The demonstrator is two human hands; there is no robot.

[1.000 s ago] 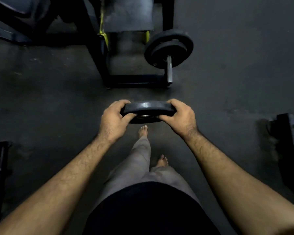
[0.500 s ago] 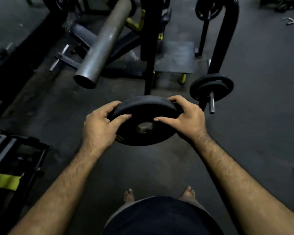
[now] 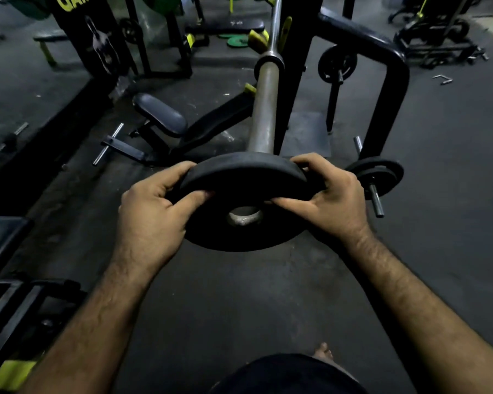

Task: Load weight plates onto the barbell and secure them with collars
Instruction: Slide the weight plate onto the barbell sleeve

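Note:
A black round weight plate (image 3: 241, 234) is upright in front of me, its flat face toward me. My left hand (image 3: 154, 214) grips its left rim and my right hand (image 3: 329, 201) grips its right rim. The grey barbell sleeve (image 3: 264, 109) runs away from me, straight behind the plate. The sleeve's end shows inside the plate's centre hole. Further up, the thin chrome bar (image 3: 274, 22) rests in a black rack. I see no collars.
A black plate tree (image 3: 393, 89) stands at right, with small plates (image 3: 377, 174) on a low peg and another plate (image 3: 337, 65) higher up. A padded bench (image 3: 160, 113) lies left of the bar. Dark equipment (image 3: 0, 280) sits at my near left. Green plates (image 3: 236, 39) lie far back.
I have raised the plate from flat to upright and carried it forward to the barbell. The sleeve end now sits in the plate's hole. The view tilted up from the floor.

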